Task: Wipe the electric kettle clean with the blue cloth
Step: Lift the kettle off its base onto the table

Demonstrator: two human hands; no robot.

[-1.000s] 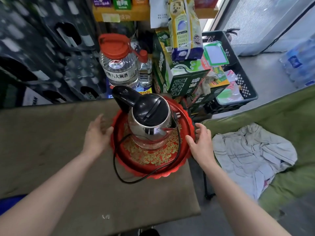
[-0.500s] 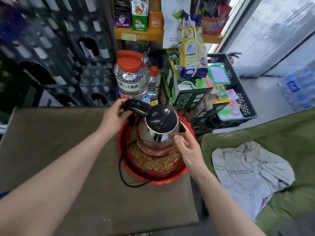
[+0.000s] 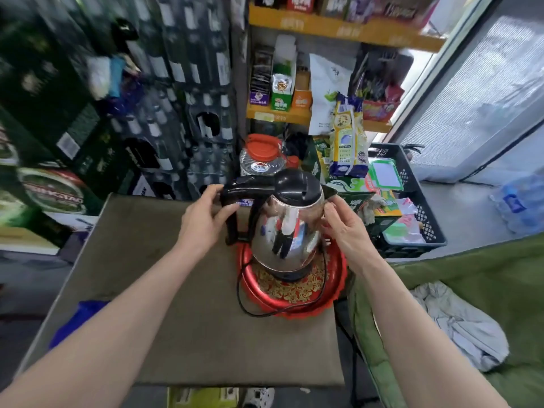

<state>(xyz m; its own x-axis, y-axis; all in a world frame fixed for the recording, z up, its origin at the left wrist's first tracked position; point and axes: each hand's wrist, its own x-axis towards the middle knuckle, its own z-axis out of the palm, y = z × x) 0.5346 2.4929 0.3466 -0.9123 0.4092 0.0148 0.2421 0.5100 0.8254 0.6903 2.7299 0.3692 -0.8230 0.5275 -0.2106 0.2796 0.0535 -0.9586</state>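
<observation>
The steel electric kettle (image 3: pixel 287 231) with a black lid and handle is over the red tray (image 3: pixel 338 278), seemingly raised off it, at the table's far right. My left hand (image 3: pixel 206 216) grips its black handle. The fingers of my right hand (image 3: pixel 343 228) press the shiny body just under the spout. A black cord (image 3: pixel 244 304) loops from the kettle over the tray's rim. The blue cloth (image 3: pixel 78 319) lies at the table's left edge, partly behind my left forearm.
The table has a brown cover (image 3: pixel 176 319). Behind it stand a clear jug with an orange cap (image 3: pixel 262 157), stacked bottle crates and snack shelves. A black crate (image 3: pixel 418 219) of goods sits to the right. A grey rag (image 3: pixel 459 322) lies on green fabric.
Both hands went from the tray's rim to the kettle. My left hand closed on the handle, my right moved to the spout side, and the kettle now looks higher and more side-on.
</observation>
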